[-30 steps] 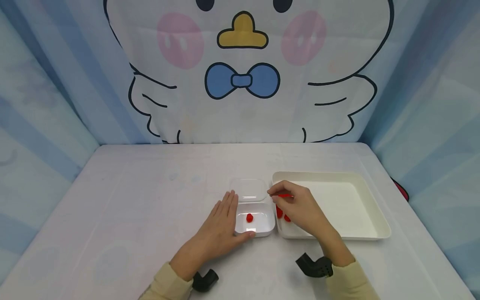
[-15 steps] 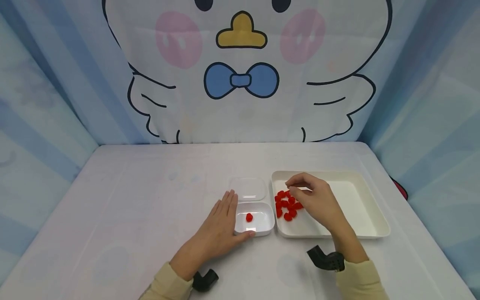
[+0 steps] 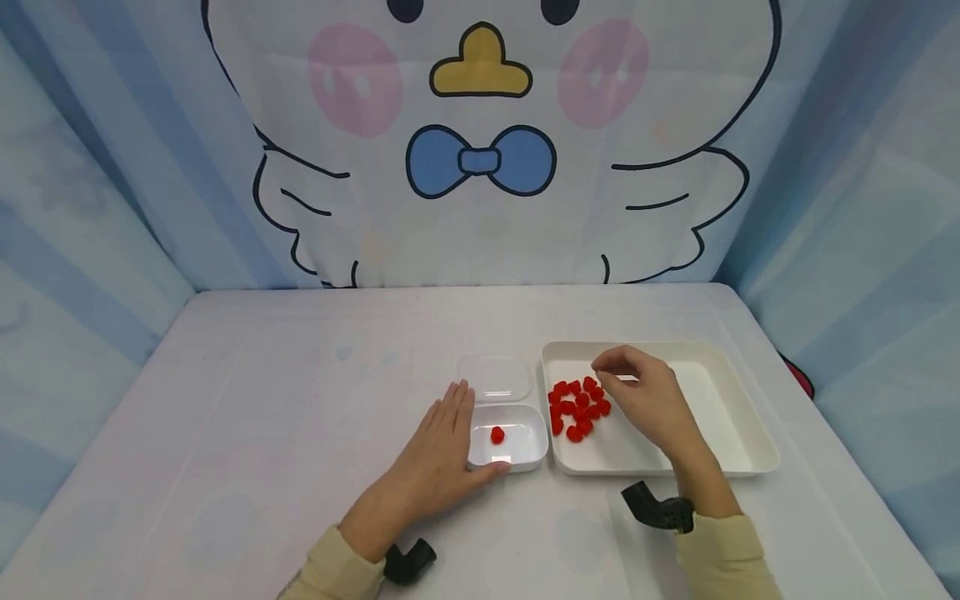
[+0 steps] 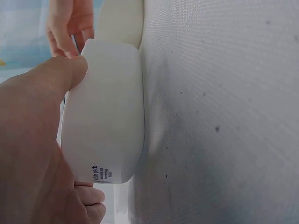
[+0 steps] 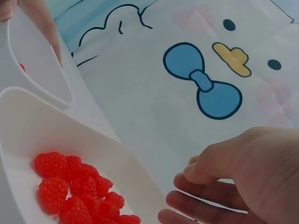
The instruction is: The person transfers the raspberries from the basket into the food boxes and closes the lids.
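Observation:
My left hand (image 3: 435,454) rests against a small white plastic box (image 3: 530,442), its straight fingers along the left wall and its thumb on the front rim. One red raspberry (image 3: 497,435) lies inside that box. Printed text shows on the box's outer wall (image 4: 103,107) in the left wrist view. Over the large white tray (image 3: 705,417) hovers my right hand (image 3: 648,400), fingers loosely bent, with no object visible in them. Several raspberries (image 3: 581,408) are clustered at the tray's left end, just left of the right fingertips. They appear large in the right wrist view (image 5: 84,191).
A clear plastic lid (image 3: 495,377) lies on the white-covered table (image 3: 262,417), directly behind the box. The tray stands close to the box's right side. A printed cartoon curtain (image 3: 487,225) hangs behind the table's far edge, and blue curtains flank both sides.
My right hand has moved right and slightly back from the tray's left edge, uncovering the raspberries there. The left hand and the box stay in place.

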The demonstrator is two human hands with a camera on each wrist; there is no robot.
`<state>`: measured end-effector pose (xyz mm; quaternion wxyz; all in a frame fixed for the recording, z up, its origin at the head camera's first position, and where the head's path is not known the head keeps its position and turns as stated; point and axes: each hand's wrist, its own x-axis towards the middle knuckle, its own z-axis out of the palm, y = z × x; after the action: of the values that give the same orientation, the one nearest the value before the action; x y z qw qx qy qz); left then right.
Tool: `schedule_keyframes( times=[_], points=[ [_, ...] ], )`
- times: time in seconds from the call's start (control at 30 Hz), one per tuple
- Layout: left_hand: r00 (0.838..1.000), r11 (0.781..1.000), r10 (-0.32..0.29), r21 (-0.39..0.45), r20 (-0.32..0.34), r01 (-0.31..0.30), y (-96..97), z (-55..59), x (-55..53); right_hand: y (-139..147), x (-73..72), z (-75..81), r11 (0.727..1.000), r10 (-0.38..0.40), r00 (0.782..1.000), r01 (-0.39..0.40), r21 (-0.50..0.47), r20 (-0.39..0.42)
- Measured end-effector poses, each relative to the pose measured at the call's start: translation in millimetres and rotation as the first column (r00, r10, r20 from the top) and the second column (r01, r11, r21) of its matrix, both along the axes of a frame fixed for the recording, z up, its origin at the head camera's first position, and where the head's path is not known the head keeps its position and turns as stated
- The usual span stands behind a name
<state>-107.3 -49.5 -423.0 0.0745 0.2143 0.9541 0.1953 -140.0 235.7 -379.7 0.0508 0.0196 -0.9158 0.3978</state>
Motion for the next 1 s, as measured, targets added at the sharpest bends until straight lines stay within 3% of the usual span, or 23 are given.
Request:
schedule_keyframes(
  times=[0.57,1.0],
  points=[
    [1.0,1.0,-0.003,-0.001,0.01,0.003,-0.1,0.6,0.3,6.0,-7.6,-21.7,0.997,-0.052,0.999,0.053,0.064,-0.013],
    [1.0,1.0,-0.012,0.013,-0.003,0.012,-0.8,0.1,-1.3,0.9,-10.8,-27.2,0.991,-0.08,0.994,0.072,0.11,0.075]
  ],
)
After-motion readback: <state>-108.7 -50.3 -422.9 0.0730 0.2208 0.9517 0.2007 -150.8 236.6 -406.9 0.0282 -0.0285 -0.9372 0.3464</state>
